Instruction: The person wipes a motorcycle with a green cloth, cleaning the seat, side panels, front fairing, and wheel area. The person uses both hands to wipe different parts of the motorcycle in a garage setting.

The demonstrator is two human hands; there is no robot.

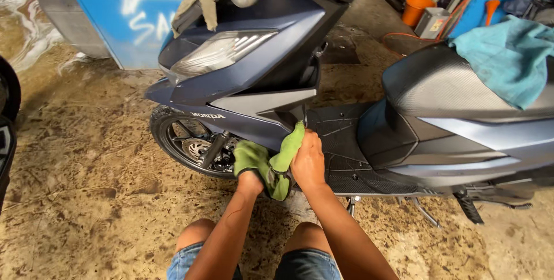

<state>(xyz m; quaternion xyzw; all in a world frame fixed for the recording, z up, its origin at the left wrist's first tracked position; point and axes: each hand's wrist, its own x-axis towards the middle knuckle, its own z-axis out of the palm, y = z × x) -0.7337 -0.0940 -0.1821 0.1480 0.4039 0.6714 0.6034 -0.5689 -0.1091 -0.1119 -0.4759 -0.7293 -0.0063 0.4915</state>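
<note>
Left hand: I had it wrapped inside the green cloth.
Right hand: I pinched that cloth against the scooter.

head-worn view — steeply down and forward, close over a scooter's side, from a crouch

Wet, sandy concrete floor; blue painted wall panel; orange bucket behind.

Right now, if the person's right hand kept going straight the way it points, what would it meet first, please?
The right hand points up and away, gripping the green cloth. Straight ahead it would probably meet first the scooter's lower front panel, just beside the footboard; depth is hard to judge.
</note>
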